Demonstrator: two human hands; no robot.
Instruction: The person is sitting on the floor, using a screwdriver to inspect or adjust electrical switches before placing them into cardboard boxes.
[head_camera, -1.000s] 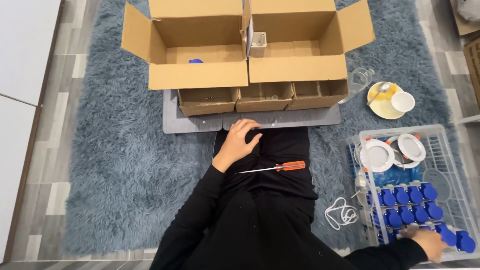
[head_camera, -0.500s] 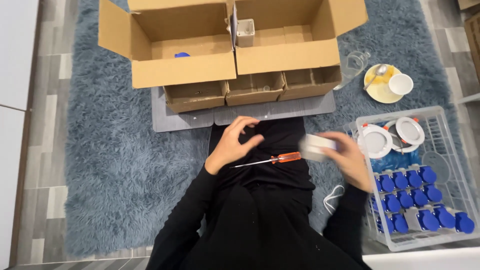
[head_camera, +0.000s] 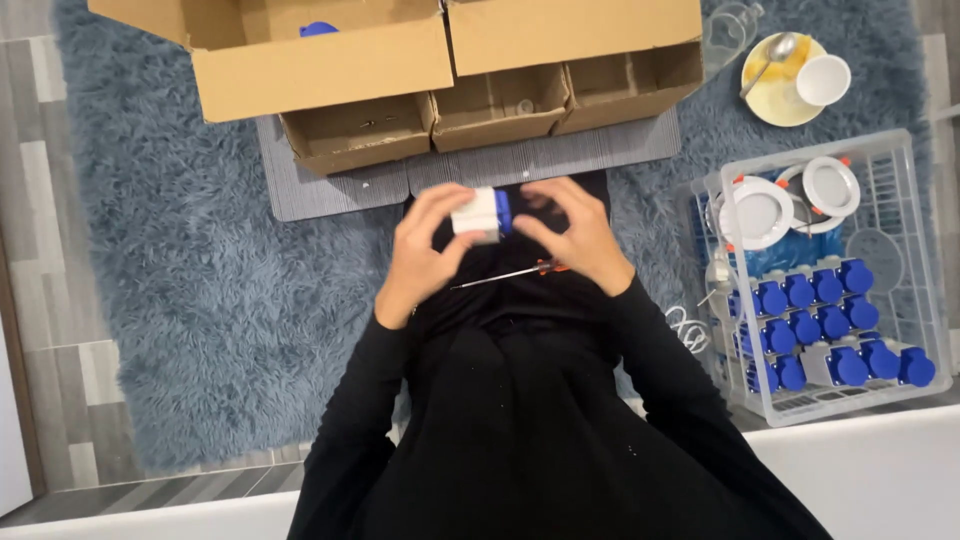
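— What have your hands got?

— My left hand has a small white block with a blue cap pinched between thumb and curled fingers, so that grip is closed on its white end. My right hand is at the blue end, fingers bent in; the fingertips are at the cap, but I cannot tell whether that grip has actually closed on it or only touches.

— Where is the block?

— Lifted above my lap, just in front of the grey mat, between both hands.

— Anything under them?

— A screwdriver lies across my black clothing, its red handle mostly hidden beneath my right hand, its metal shaft pointing toward my left wrist.

— And around you?

— Beyond the mat, open cardboard boxes with 3 small compartments along the near edge. To my right, well apart from my hands, a clear wire basket holds rows of blue-capped pieces like the one I hold, plus 2 round white discs. Past it, a yellow plate carries a white cup and a spoon. A white cord coils on the blue shag rug beside the basket.
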